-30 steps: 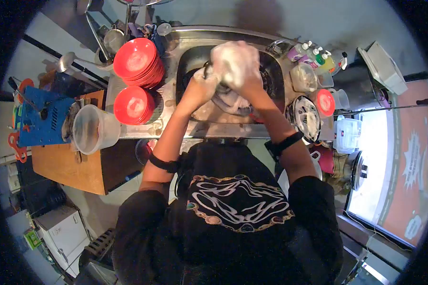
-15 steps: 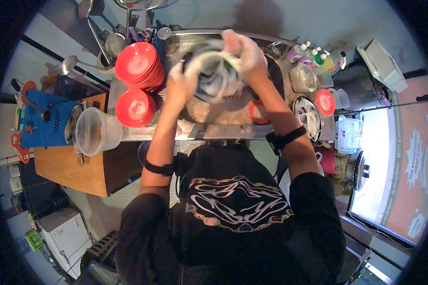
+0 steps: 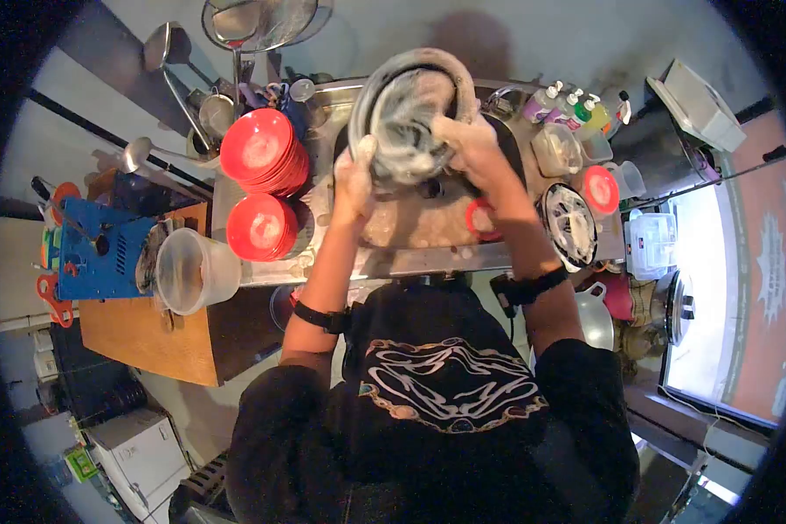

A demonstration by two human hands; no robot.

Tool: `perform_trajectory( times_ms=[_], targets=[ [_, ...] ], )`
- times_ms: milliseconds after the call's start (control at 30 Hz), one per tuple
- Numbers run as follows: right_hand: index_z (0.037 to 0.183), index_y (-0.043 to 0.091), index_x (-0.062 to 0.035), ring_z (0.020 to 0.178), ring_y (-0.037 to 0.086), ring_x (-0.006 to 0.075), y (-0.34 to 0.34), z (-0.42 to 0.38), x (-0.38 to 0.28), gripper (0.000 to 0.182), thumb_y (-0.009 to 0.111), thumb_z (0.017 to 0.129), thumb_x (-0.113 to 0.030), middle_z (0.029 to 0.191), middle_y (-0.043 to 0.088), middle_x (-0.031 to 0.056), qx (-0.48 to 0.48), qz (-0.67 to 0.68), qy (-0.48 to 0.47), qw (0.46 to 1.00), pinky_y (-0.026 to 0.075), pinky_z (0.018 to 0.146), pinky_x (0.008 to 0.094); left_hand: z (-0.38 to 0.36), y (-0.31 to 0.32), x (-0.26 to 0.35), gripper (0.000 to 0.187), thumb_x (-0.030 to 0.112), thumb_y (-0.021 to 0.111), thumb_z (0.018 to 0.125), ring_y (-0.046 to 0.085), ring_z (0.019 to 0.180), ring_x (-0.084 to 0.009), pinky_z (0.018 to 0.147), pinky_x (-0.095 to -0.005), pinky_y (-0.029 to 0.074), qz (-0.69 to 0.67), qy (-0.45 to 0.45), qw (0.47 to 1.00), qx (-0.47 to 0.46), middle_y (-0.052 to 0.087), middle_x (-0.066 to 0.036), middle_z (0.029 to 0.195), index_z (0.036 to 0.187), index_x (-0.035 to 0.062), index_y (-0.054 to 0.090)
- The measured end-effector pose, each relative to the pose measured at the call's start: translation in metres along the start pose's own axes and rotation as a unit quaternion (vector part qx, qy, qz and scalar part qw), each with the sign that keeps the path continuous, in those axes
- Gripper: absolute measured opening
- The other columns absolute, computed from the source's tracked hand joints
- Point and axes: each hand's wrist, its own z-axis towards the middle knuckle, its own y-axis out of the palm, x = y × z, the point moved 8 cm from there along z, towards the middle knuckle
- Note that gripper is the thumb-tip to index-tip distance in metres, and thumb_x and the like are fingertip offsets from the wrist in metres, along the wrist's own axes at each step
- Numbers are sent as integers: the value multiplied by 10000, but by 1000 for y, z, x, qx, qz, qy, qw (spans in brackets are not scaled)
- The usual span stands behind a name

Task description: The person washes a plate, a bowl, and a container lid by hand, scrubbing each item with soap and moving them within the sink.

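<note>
A round, foam-streaked bowl [image 3: 413, 96] is tilted above the sink [image 3: 389, 229], its hollow inside facing me. My left hand [image 3: 355, 181] is closed on its lower left edge, thumb up along the side. At the right edge my right hand [image 3: 473, 144] also grips it, fingers reaching over the soapy inner side. Foam coats both hands. Beneath the right forearm, a red ring-shaped item [image 3: 480, 218] lies in the sink.
Two stacks of red bowls [image 3: 260, 157] stand left of the sink, near a clear plastic tub [image 3: 192, 272]. To the right are a soapy black-rimmed lid [image 3: 569, 225], a red dish [image 3: 599, 189], plastic containers [image 3: 556, 148] and soap bottles [image 3: 543, 100]. Ladles [image 3: 140, 155] hang at the left.
The bowl has risen and tipped so its inside shows more plainly; it was blurred by motion before. My right hand has come down along its right side. The camera view has shifted slightly.
</note>
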Motion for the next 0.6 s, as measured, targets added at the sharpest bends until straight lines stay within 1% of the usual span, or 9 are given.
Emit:
perform_trajectory(
  times_ms=[100, 133, 167, 200, 233, 300, 500, 567, 600],
  targets=[
    [1220, 576, -12, 975, 611, 140, 23, -14, -30, 417, 701, 846, -149, 1035, 635, 34, -60, -139, 11, 988, 504, 822, 295, 15, -7, 27, 329, 267, 595, 967, 655, 932, -185, 815, -323, 532, 274, 70, 959, -12, 687, -62, 1017, 1158, 2, 644],
    [1235, 574, -3, 945, 599, 125, 25, -14, -33, 415, 678, 855, -132, 1031, 634, 32, -21, -163, -38, 986, 490, 820, 277, 13, -5, 28, 329, 267, 595, 967, 655, 932, -185, 815, -323, 532, 274, 69, 959, -8, 687, -62, 1017, 1158, 2, 644],
    [1251, 572, 6, 914, 587, 110, 28, -14, -37, 414, 655, 863, -116, 1027, 633, 31, 18, -186, -90, 978, 477, 819, 259, 10, -1, 35, 363, 285, 599, 968, 651, 947, -193, 829, -338, 534, 235, 88, 967, 32, 679, -72, 1046, 1195, 3, 623],
    [1206, 599, 4, 885, 574, 105, 39, -19, -45, 356, 648, 868, -97, 1017, 630, 17, 41, -101, -162, 981, 472, 797, 256, 9, 2, 41, 399, 303, 603, 969, 647, 962, -202, 843, -353, 536, 196, 110, 972, 69, 670, -81, 1075, 1232, 4, 601],
    [1206, 599, 4, 885, 574, 105, 50, -21, -40, 356, 648, 868, -97, 1017, 630, 17, 39, -101, -165, 980, 472, 797, 256, 13, 3, 37, 399, 303, 603, 969, 647, 962, -202, 843, -353, 536, 196, 114, 972, 69, 670, -81, 1075, 1232, 4, 601],
    [1193, 597, 10, 911, 585, 119, 40, -30, -26, 338, 641, 865, -59, 1030, 640, 29, 156, -74, -201, 964, 475, 827, 262, 19, -13, 17, 468, 389, 537, 1004, 635, 1053, -233, 926, -400, 526, -100, 78, 983, 130, 643, -95, 1174, 1286, 16, 555],
    [1214, 579, 6, 1006, 599, 159, 38, -33, -6, 339, 589, 876, -8, 1120, 637, 71, 131, -74, -155, 976, 474, 917, 294, 8, -20, -24, 597, 470, 458, 1016, 610, 1112, -270, 947, -474, 523, -162, -3, 974, 158, 588, -141, 1261, 1363, -16, 461],
    [1241, 563, 6, 1043, 593, 170, 41, -28, 5, 360, 578, 881, -2, 1118, 636, 67, 81, -101, -164, 978, 466, 939, 301, 10, -19, -48, 630, 504, 441, 1012, 608, 1120, -275, 948, -472, 524, -222, -73, 962, 138, 585, -149, 1268, 1369, -15, 458],
    [1290, 522, 4, 1076, 581, 178, 44, -34, 5, 401, 578, 893, -1, 1162, 614, 76, 78, -189, -224, 953, 450, 971, 312, 12, -21, -55, 655, 532, 430, 1006, 622, 1092, -265, 934, -452, 535, -202, -79, 966, 143, 593, -151, 1255, 1357, -19, 470]
  ],
)
